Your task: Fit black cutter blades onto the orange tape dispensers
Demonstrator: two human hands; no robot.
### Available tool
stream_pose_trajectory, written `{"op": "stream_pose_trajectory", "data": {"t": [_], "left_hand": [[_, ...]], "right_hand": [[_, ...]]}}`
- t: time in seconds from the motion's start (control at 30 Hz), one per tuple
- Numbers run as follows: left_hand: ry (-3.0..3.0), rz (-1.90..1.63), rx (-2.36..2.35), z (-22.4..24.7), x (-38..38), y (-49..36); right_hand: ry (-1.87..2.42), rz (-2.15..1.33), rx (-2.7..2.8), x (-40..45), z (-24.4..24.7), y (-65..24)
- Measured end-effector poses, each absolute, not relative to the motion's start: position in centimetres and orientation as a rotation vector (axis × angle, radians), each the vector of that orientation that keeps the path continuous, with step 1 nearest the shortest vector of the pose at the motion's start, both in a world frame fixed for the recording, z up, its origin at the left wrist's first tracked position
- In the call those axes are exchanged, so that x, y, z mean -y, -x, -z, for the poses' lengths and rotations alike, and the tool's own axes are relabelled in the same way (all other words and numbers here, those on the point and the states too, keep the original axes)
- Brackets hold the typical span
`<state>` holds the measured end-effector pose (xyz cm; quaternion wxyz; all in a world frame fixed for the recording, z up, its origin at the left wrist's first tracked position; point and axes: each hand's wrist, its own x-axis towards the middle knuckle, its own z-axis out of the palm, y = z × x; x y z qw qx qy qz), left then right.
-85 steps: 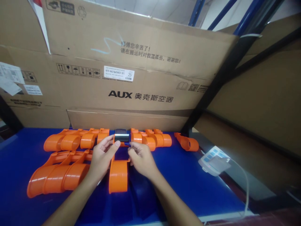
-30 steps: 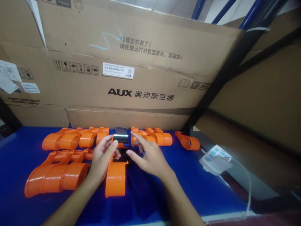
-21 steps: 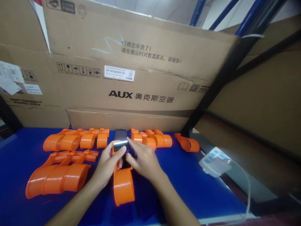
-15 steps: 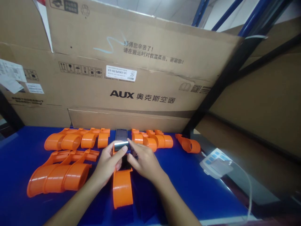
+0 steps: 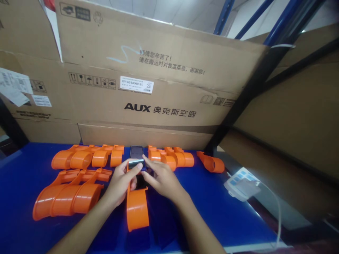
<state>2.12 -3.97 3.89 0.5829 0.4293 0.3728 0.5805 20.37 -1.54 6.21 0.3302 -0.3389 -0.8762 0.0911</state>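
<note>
An orange plastic part (image 5: 137, 210) with a curved, ring-like end points toward me at the centre of the blue surface. My left hand (image 5: 122, 180) is closed round its far end, thumb on top, by a dark glossy piece with a pale toothed edge (image 5: 135, 163). My right hand (image 5: 161, 176) is at the right side of that piece, index finger and thumb extended and apart, fingertips at its edge. Whether its other fingers hold anything is hidden. Just beyond the hands lies a dark phone-like device (image 5: 136, 152).
Several orange parts stand in rows at the back left (image 5: 81, 159), front left (image 5: 65, 199) and back right (image 5: 169, 159). One more orange part (image 5: 213, 164) lies farther right, near a white box (image 5: 242, 183) with a cable. Cardboard (image 5: 159, 88) walls the back.
My right thumb and index finger have parted a little at the dark piece. The view has shifted slightly; the orange part stays in my left hand.
</note>
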Motion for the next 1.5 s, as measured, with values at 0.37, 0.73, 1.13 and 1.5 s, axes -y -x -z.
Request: {"op": "stream_pose_trajectory", "data": {"t": [0.37,0.73,1.13,1.5], "left_hand": [[-0.638,-1.331,-0.785,-4.6,3.6,-1.9],[-0.759,-1.331,-0.791,-4.1,3.8,-2.0],[-0.853,-1.432,-0.852,-4.4,3.6,-1.8],[-1.062,-1.331,-0.923,-3.4,3.5,-2.0]], "right_hand": [[0.782,0.056,2.289,1.1,-5.1,-19.6],[0.762,0.227,2.218,1.7,-4.6,-19.1],[0.686,0.067,2.234,0.8,-5.0,-19.8],[0.801,-0.095,2.103,1.3,-4.7,-19.4]]}}
